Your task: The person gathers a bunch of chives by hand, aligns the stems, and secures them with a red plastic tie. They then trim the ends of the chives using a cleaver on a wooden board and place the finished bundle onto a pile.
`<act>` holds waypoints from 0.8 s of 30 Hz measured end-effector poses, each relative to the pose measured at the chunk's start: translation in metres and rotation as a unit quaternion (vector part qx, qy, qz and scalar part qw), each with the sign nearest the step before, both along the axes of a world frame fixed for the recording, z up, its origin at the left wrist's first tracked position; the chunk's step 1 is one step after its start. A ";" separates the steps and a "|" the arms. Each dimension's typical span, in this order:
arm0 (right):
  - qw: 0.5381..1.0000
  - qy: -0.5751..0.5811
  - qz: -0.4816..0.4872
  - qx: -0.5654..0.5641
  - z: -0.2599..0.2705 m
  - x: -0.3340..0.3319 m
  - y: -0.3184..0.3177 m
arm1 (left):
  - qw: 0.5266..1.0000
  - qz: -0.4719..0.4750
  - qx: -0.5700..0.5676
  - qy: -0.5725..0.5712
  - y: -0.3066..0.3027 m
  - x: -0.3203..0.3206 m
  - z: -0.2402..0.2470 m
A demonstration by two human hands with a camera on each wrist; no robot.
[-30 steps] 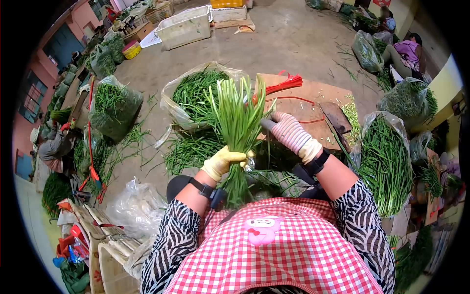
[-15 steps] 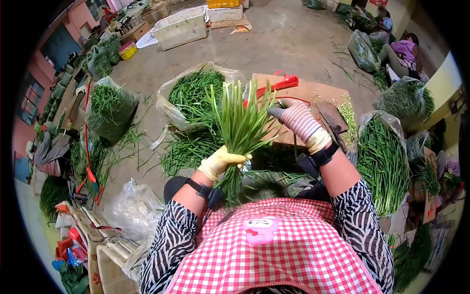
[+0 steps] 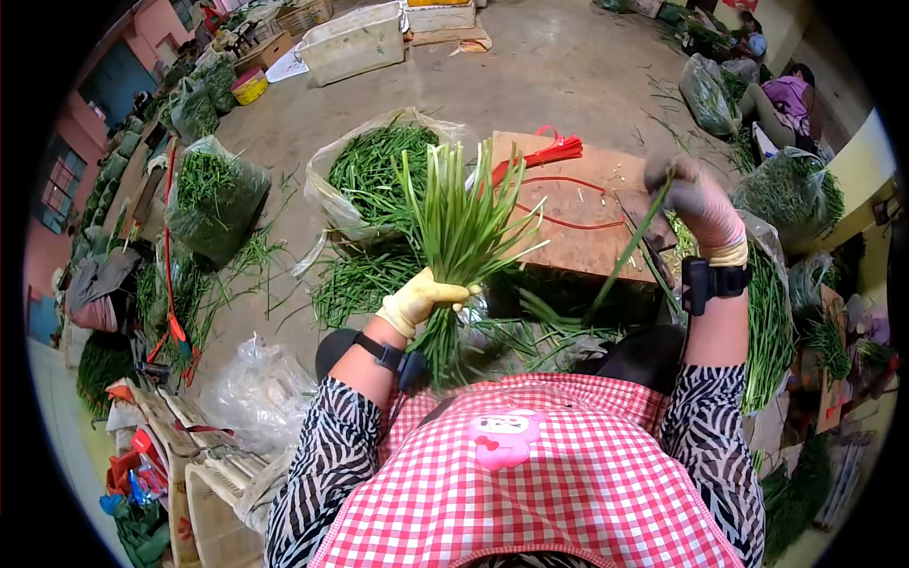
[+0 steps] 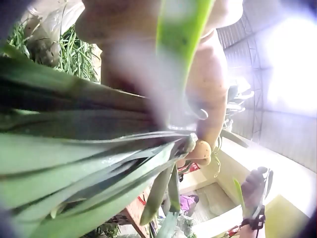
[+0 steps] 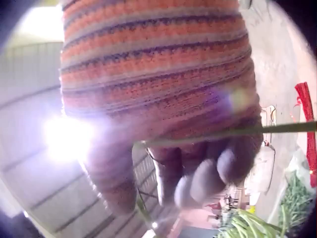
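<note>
In the head view my left hand point(image 3: 424, 301), in a yellow glove, grips a bunch of garlic chives point(image 3: 456, 222). Their pale stem ends fan upward and the dark leaves hang below the fist. My right hand point(image 3: 699, 206), in a striped glove with grey fingers, is raised at the right, apart from the bunch. It pinches one long chive leaf point(image 3: 627, 256), which trails down and left. The same leaf point(image 5: 285, 128) crosses below the striped cuff in the right wrist view. Broad leaves of the bunch point(image 4: 74, 163) fill much of the left wrist view.
Beyond the hands stands a wooden board point(image 3: 578, 241) with red ties point(image 3: 559, 150) and chopped bits on it. An open plastic bag of greens point(image 3: 379, 180) is left of it. A big bag of chives point(image 3: 772, 331) stands at the right. Clear plastic point(image 3: 260, 388) lies lower left.
My right hand has moved away from the stem ends, out to the right, drawing a single chive leaf with it. The left hand keeps its grip on the bunch at about the same spot.
</note>
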State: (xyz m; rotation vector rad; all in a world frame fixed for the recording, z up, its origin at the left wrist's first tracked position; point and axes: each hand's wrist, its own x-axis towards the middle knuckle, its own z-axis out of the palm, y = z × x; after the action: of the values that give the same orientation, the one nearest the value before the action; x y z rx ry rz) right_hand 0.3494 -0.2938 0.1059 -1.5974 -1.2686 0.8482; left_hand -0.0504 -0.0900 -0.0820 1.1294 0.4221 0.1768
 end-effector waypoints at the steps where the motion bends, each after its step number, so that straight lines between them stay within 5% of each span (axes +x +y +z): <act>1: 0.998 -0.005 0.055 0.024 0.007 -0.031 0.000 | 1.000 -0.009 -0.004 0.016 0.003 -0.001 -0.004; 4: 0.961 -0.245 0.058 0.119 0.019 -0.120 0.047 | 0.998 -0.036 0.028 0.037 0.002 0.003 -0.004; 6: 0.820 -0.548 0.026 0.161 0.002 -0.122 0.077 | 0.998 -0.026 0.037 0.036 -0.009 0.008 0.008; 7: 0.790 -0.589 0.024 0.168 -0.015 -0.117 0.089 | 0.998 -0.033 0.045 0.034 -0.009 0.008 0.009; 11: 0.739 -0.657 0.116 0.097 -0.020 -0.116 0.108 | 0.998 -0.041 0.034 0.031 -0.009 0.007 0.011; 15: 0.740 -0.666 0.083 -0.035 -0.017 -0.115 0.116 | 0.999 -0.047 0.023 0.009 -0.006 0.003 0.003; 16: 0.777 -0.620 0.041 0.099 -0.022 -0.098 0.110 | 0.999 -0.047 0.024 0.004 -0.006 0.003 0.003; 18: 0.868 -0.441 -0.089 0.210 -0.015 -0.082 0.099 | 0.999 -0.041 0.025 0.001 -0.006 0.002 0.009; 19: 0.877 -0.403 -0.161 0.208 -0.001 -0.089 0.089 | 0.999 -0.036 0.019 0.003 -0.005 0.002 0.008; 20: 0.888 -0.376 -0.177 0.198 0.003 -0.090 0.083 | 0.999 -0.030 0.014 0.005 -0.005 0.001 0.006; 22: 0.937 -0.331 -0.044 0.106 0.006 -0.103 0.076 | 0.999 -0.036 0.029 0.018 -0.005 0.000 0.008; 24: 0.794 -0.572 0.134 0.156 -0.006 -0.114 0.092 | 0.999 -0.044 0.018 0.004 -0.007 0.003 0.008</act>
State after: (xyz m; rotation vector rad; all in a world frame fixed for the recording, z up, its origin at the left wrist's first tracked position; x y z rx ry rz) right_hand 0.2352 -0.2021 0.0998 -1.6670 -2.3520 -0.3415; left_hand -0.0474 -0.0974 -0.0737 1.1817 0.3763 0.1029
